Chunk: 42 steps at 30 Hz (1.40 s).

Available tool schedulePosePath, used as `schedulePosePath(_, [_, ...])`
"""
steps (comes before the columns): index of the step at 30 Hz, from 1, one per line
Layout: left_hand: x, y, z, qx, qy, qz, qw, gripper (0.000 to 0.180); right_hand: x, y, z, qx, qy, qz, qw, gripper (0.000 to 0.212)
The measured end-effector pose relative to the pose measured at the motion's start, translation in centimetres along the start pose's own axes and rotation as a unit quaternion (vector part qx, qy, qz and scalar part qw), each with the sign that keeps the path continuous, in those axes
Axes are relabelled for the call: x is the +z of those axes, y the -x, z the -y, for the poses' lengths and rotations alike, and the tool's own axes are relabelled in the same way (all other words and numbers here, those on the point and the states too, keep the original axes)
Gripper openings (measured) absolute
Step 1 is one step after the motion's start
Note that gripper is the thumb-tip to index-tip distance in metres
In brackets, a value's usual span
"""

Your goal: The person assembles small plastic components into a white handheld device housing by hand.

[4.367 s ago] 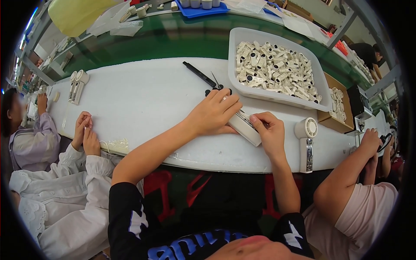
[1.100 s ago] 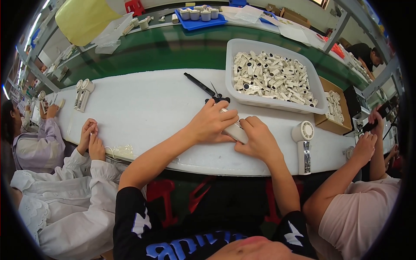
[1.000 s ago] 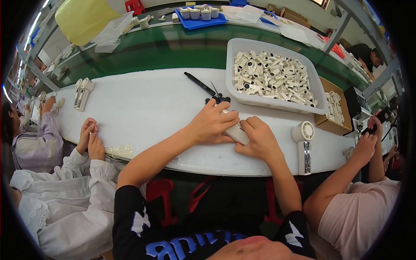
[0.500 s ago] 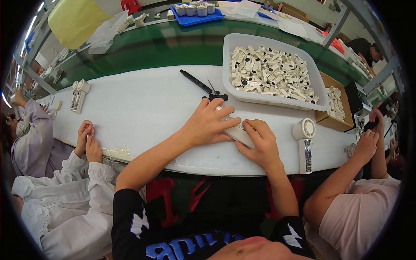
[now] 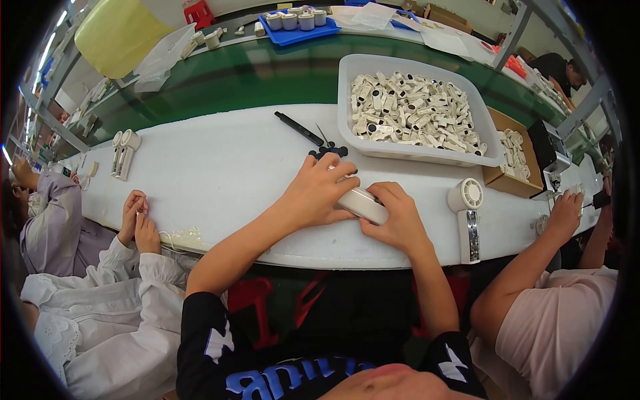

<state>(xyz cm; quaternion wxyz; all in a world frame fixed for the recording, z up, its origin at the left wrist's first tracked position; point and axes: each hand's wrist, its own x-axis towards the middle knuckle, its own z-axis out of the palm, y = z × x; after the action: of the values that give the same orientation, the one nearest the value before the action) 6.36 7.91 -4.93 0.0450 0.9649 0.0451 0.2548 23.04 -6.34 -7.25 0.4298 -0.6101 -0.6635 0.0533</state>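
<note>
Gripping a white casing (image 5: 364, 205) from both ends: left hand (image 5: 319, 191) curled over the far end, right hand (image 5: 399, 220) thumb and fingers closed on the near end. Contact with white tabletop (image 5: 220, 160) unclear. Small black parts (image 5: 328, 152) just beyond left hand; part-filled tub (image 5: 413, 153) farther out; handheld fan (image 5: 467, 195) lying to the right.

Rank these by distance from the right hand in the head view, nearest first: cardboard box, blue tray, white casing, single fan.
1. White casing: gripped by the right hand.
2. Single fan: to its right.
3. Cardboard box: farther right, beyond the fan.
4. Blue tray: far side, across the green surface.
</note>
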Motion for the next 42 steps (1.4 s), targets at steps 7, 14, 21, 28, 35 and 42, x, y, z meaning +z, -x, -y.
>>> schedulePosePath(7, [-0.4, 0.6, -0.4, 0.041, -0.044, -0.042, 0.997, 0.06, 0.0, 0.2, 0.6, 0.001, -0.025, 0.003, 1.0, 0.049])
schedulePosePath(14, [-1.3, 0.6, -0.9, 0.138, -0.135, -0.145, 0.97, 0.057, -0.2, 0.9, 1.1, 0.082, -0.118, 0.06, 0.988, 0.051])
schedulePosePath(21, [2.6, 1.9, -9.6, -0.27, 0.342, -0.394, 0.809, 0.079, 1.6, 3.2, 3.4, -0.041, 0.105, -0.266, 0.957, 0.053])
schedulePosePath(28, [2.4, 4.0, -11.7, -0.276, 0.709, -0.376, 0.529, 0.049, 3.5, 4.4, 9.3, -0.021, -0.079, -0.222, 0.972, 0.058])
schedulePosePath(35, [1.3, 5.1, -12.2, -0.262, 0.687, -0.419, 0.533, 0.042, 5.4, 5.0, 11.0, -0.038, -0.183, -0.202, 0.961, 0.063])
schedulePosePath(42, [-3.1, 9.5, -6.8, -0.424, 0.47, -0.376, 0.676, 0.048, -2.0, 6.1, 10.6, -0.03, -0.127, -0.137, 0.982, 0.06])
